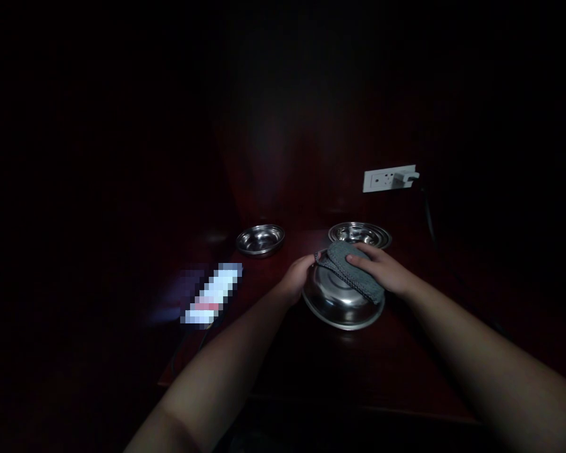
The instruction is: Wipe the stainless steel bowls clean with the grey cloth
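A steel bowl [342, 303] is tilted with its underside toward me, held just above the dark wooden table [368, 371]. My left hand [296, 277] grips its left rim with fingers curled round the edge. My right hand [382, 269] presses a grey cloth [349, 267] flat against the bowl's upper right side, fingers closed on the cloth.
Two more steel bowls stand behind: one [260, 239] at the left, one [360, 234] at the right, possibly a stack. A lit, blurred phone [212, 294] lies at the left. A white wall socket [389, 178] with a plug and cable sits at the back right. The room is very dark.
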The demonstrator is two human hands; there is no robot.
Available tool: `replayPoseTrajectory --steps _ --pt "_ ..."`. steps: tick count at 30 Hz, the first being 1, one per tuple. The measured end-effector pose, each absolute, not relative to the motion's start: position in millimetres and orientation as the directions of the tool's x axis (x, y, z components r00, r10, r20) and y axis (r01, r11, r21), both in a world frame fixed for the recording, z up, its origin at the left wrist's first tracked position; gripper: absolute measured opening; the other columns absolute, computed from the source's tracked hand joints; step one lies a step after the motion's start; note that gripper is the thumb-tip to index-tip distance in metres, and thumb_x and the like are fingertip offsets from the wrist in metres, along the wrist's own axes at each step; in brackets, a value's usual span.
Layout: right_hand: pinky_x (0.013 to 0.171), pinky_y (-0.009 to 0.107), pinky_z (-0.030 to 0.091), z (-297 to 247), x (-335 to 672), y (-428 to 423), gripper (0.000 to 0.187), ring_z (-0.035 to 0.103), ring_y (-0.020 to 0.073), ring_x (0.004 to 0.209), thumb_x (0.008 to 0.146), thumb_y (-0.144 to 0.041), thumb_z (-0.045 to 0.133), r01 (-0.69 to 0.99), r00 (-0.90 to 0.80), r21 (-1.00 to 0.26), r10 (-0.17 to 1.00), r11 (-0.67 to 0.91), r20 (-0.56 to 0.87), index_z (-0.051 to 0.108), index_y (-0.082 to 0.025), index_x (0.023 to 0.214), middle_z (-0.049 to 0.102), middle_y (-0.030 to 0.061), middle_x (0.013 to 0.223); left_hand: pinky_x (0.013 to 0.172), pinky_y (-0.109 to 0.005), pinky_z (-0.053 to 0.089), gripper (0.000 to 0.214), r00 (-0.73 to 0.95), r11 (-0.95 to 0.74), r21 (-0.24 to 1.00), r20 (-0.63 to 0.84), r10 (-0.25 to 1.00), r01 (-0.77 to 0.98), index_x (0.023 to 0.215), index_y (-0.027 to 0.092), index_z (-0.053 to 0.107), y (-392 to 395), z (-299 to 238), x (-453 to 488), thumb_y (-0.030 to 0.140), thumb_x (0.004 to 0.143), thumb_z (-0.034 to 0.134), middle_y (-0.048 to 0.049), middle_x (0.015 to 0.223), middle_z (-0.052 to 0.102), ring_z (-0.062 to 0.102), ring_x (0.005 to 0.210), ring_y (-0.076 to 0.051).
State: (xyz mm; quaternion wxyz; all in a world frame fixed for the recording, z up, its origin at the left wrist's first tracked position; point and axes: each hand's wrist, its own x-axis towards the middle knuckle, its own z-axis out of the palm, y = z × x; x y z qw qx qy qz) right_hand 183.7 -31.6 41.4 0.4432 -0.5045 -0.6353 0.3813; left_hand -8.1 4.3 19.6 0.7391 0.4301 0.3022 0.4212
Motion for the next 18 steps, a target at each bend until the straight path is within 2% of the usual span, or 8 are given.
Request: replayPoseTrajectory --steps 6,13,18 --pt "0.081 0.039 0.049 39.0 183.6 -33.5 0.044 0.063 0.0229 0.088 0.073 -0.048 0.063 0.284 -0.173 -0.948 0.980 0.147 0.100 0.061 -0.020 0.107 0.067 0.0057 0.101 0.079 -0.037 0.046 0.032 0.527 0.345 0.900 -0.164 0.834 -0.266 0.087 0.016 0.068 2.8 14.5 -10.8 0.043 0.072 0.062 -0.0096 0.079 0.070 0.065 0.076 -0.023" --pt "0.079 0.039 0.050 39.1 183.6 -35.1 0.040 0.064 0.0221 0.085 0.074 -0.048 0.063 0.249 -0.297 -0.959 0.953 0.135 0.057 0.062 -0.019 0.101 0.067 0.0044 0.092 0.079 -0.036 0.046 0.045 0.623 0.462 0.857 -0.238 0.746 -0.226 0.092 0.015 0.067 1.1 16.5 -11.6 0.054 0.072 0.059 -0.0105 0.083 0.071 0.065 0.079 -0.024" --pt "0.080 0.041 0.050 39.6 184.3 -35.4 0.040 0.064 0.0224 0.084 0.074 -0.046 0.063 0.245 -0.314 -0.961 0.948 0.127 0.045 0.063 -0.020 0.104 0.068 0.0046 0.093 0.079 -0.036 0.046 0.049 0.659 0.470 0.851 -0.217 0.721 -0.234 0.092 0.014 0.067 -0.4 19.2 -11.4 0.058 0.072 0.057 -0.0118 0.085 0.070 0.065 0.079 -0.024"
